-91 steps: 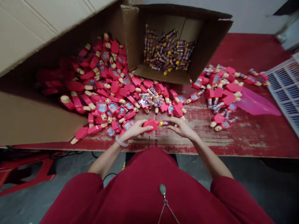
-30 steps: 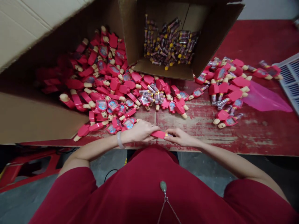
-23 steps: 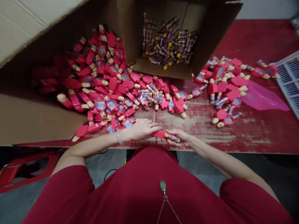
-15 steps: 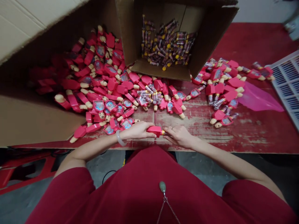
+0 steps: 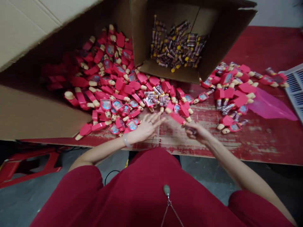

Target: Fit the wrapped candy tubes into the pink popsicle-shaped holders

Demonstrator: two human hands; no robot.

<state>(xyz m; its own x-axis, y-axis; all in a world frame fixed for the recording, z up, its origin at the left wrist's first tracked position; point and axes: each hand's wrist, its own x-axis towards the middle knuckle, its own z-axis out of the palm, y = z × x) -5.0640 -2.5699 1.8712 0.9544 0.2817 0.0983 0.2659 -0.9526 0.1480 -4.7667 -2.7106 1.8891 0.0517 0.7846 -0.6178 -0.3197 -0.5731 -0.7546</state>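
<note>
My left hand (image 5: 148,128) is spread over the table's front part, fingers apart and holding nothing. Its fingertips are near the edge of a heap of pink toys with beige tips (image 5: 117,106). To its right, my right hand (image 5: 197,132) is closed on the tube end of a pink toy (image 5: 177,118), whose beige tip points up and left. This toy is slightly blurred and off the table. Between the hands and the small box lie several clear tubes (image 5: 151,98) on top of pink toys.
A large cardboard box (image 5: 42,116) on its side holds the pink heap at left. A smaller box (image 5: 170,73) contains many tubes. At right are pink toys with tubes (image 5: 239,100), a pink plastic sheet (image 5: 272,105) and a white basket (image 5: 295,85).
My left hand has let go of the pink toy and opened its fingers. My right hand has moved right with the toy, which is now tilted. The whole view has shifted slightly.
</note>
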